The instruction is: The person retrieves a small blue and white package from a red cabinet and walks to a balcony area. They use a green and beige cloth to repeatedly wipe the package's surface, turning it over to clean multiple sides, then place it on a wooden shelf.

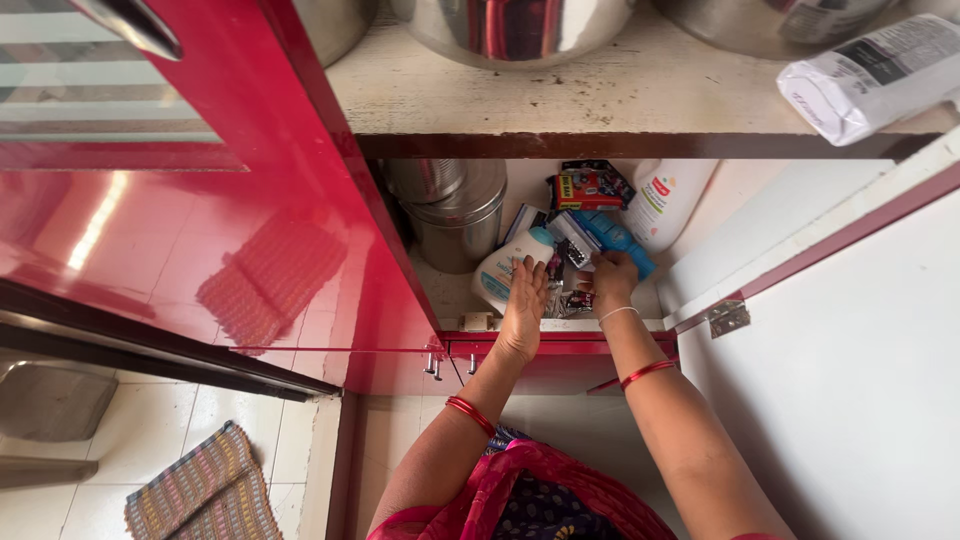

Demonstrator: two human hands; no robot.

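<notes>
Reaching into the lower shelf (455,295), the left hand (525,300) lies flat and spread on a white squeeze bottle (505,270), likely light and slippery, best gripped mid-body, while the right hand (612,280) closes over small packets (575,295).

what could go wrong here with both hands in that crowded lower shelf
1. The lower shelf is packed tight: the left hand lies against a white and blue bottle on its side, which might roll out over the front edge.
2. The right hand is among small packets beside the tall white bottle; a nudge could topple it.
3. The glossy red door stands open close by the left arm, so an elbow might knock it.
</notes>
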